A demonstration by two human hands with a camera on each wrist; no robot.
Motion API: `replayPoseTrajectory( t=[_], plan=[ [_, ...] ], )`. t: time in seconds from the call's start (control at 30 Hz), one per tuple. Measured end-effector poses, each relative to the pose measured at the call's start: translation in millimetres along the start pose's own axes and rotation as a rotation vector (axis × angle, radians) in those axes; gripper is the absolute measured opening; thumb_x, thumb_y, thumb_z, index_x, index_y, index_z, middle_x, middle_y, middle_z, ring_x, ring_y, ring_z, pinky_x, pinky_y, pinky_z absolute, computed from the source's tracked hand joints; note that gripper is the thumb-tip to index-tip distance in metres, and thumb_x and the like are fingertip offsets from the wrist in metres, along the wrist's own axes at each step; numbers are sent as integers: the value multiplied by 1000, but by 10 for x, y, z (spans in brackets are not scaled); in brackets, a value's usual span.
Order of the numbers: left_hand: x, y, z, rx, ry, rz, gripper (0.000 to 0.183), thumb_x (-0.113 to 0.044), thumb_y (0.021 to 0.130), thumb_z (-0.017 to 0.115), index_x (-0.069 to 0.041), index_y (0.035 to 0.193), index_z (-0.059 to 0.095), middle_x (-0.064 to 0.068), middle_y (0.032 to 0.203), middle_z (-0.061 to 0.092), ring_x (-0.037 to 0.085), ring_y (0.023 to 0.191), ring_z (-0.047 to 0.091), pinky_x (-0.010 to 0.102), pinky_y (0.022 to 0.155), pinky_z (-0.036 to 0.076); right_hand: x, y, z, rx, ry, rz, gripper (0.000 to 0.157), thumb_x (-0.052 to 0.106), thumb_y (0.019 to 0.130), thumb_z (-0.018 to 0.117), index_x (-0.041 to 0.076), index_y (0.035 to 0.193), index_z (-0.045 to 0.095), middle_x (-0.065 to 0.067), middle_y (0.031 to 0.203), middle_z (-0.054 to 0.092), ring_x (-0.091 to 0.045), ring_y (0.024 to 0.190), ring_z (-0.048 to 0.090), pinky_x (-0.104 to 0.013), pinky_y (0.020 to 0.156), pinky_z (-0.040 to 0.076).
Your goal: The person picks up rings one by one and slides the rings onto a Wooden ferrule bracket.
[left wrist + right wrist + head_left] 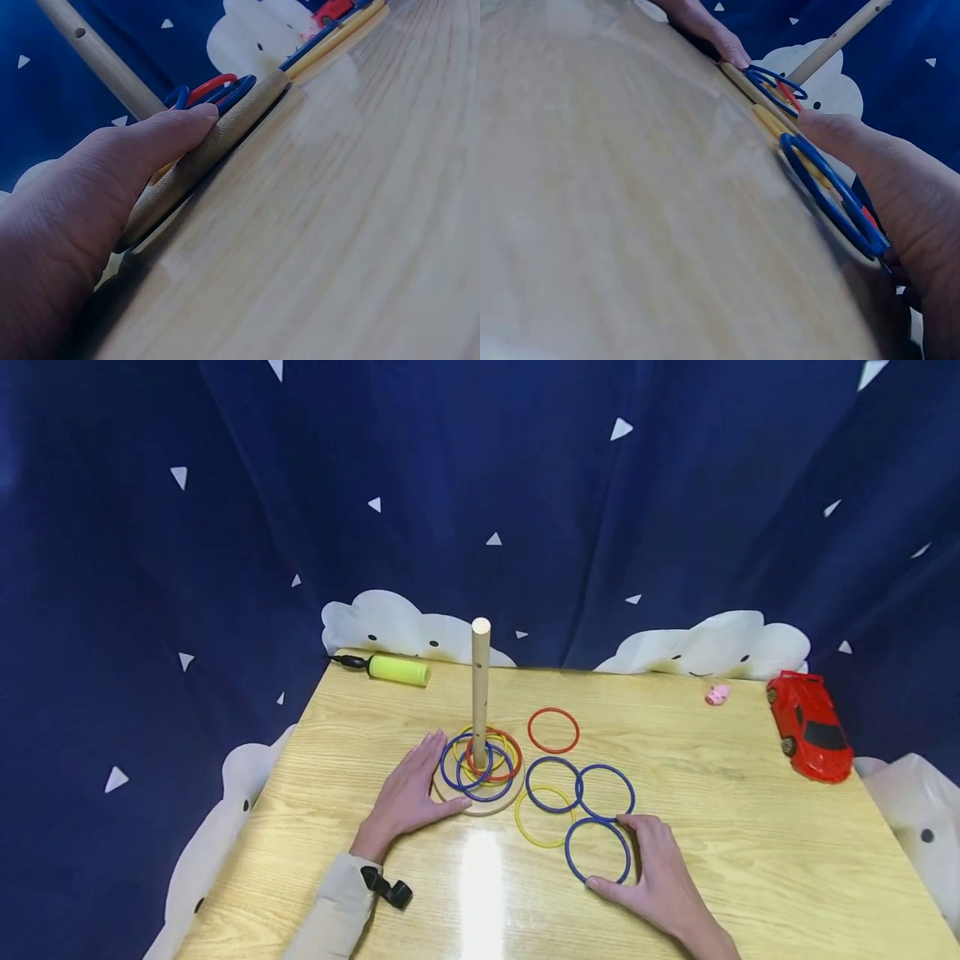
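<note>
My left hand lies against the left and front of a round wooden base, fingers extended. Its thumb touches the base's rim, seen close in the left wrist view. From the base rises an upright wooden peg, with several blue, yellow and red rings loosely overlapping round its foot. My right hand holds the nearest blue ring between thumb and fingers, low over the table. Beside it lie two more blue rings, a yellow ring and a red ring.
A yellow-green hand pump with a black nozzle lies at the table's back left. Toward the back right are a small pink pig figure and a red toy car. Behind the wooden table hangs a dark blue curtain.
</note>
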State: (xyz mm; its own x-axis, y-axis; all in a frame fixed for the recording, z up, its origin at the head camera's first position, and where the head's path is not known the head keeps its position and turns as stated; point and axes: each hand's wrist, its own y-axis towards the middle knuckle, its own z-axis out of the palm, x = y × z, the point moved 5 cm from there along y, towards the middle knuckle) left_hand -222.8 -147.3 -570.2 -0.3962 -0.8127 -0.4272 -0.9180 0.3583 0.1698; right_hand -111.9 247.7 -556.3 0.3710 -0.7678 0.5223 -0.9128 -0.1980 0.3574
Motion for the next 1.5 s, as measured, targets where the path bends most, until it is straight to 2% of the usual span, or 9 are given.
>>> replayPoseTrajectory(
  t=[0.1, 0.2, 0.4, 0.67, 0.8, 0.97, 1.2, 1.4, 1.5],
  plan=[
    [6, -2, 3, 0, 4, -1, 124, -89, 80, 59, -12, 168, 18, 4, 175, 18, 24, 161, 17, 47, 130, 20, -5, -35, 45, 34, -25, 11, 103, 66, 60, 94, 7, 137, 59, -10, 128, 56, -30, 120, 49, -47, 98, 38],
    [6, 0, 3, 4, 8, -3, 124, -89, 81, 57, -12, 169, 17, 3, 175, 17, 23, 161, 16, 45, 130, 19, -1, -42, 56, 44, -34, 18, 101, 68, 60, 93, 11, 137, 61, -10, 129, 55, -32, 121, 49, -51, 97, 38],
    [-11, -4, -10, 5, 5, -10, 124, -89, 80, 58, -13, 169, 17, 2, 175, 17, 20, 161, 15, 45, 130, 19, 13, -39, 34, 26, -31, 8, 95, 66, 59, 94, 13, 132, 65, -8, 128, 55, -30, 119, 48, -48, 95, 37],
    [-16, 4, -25, -7, 3, -6, 122, -88, 81, 59, -13, 169, 17, 2, 175, 17, 22, 161, 16, 46, 130, 20, 15, -10, 33, 22, -25, -2, 94, 65, 59, 95, 13, 132, 66, -7, 129, 54, -29, 118, 48, -47, 94, 37],
    [-2, -7, -15, 15, -5, -29, 124, -90, 80, 57, -15, 169, 15, 1, 175, 15, 19, 161, 12, 44, 131, 17, 19, -11, 30, 9, -22, -21, 92, 62, 56, 96, 13, 128, 66, -7, 128, 55, -28, 118, 48, -46, 93, 37],
    [-5, -27, -17, 3, -11, -24, 124, -89, 80, 59, -12, 168, 18, 4, 174, 18, 23, 161, 16, 47, 130, 20, 20, -38, 40, -6, -13, -44, 93, 59, 52, 99, 11, 124, 65, -5, 127, 55, -27, 118, 49, -45, 93, 37],
    [-4, -39, -26, 14, -4, -29, 124, -88, 80, 60, -14, 169, 16, 2, 175, 16, 19, 161, 13, 43, 130, 18, 26, -67, 51, 3, -6, -53, 98, 56, 50, 100, 11, 128, 63, -3, 128, 55, -24, 119, 47, -43, 96, 36],
    [-39, -43, -36, -10, -20, -3, 122, -85, 81, 62, -11, 168, 20, 5, 174, 20, 23, 161, 18, 48, 129, 21, 33, -85, 31, -6, 0, -51, 98, 55, 52, 100, 10, 130, 62, -1, 127, 56, -21, 117, 47, -37, 95, 35],
    [-44, -30, -29, -5, -19, -3, 122, -86, 82, 61, -12, 168, 19, 4, 174, 19, 22, 161, 17, 47, 130, 21, 30, -83, 12, -12, 5, -38, 96, 54, 53, 100, 10, 130, 63, -1, 128, 56, -20, 118, 46, -35, 95, 35]
  ],
)
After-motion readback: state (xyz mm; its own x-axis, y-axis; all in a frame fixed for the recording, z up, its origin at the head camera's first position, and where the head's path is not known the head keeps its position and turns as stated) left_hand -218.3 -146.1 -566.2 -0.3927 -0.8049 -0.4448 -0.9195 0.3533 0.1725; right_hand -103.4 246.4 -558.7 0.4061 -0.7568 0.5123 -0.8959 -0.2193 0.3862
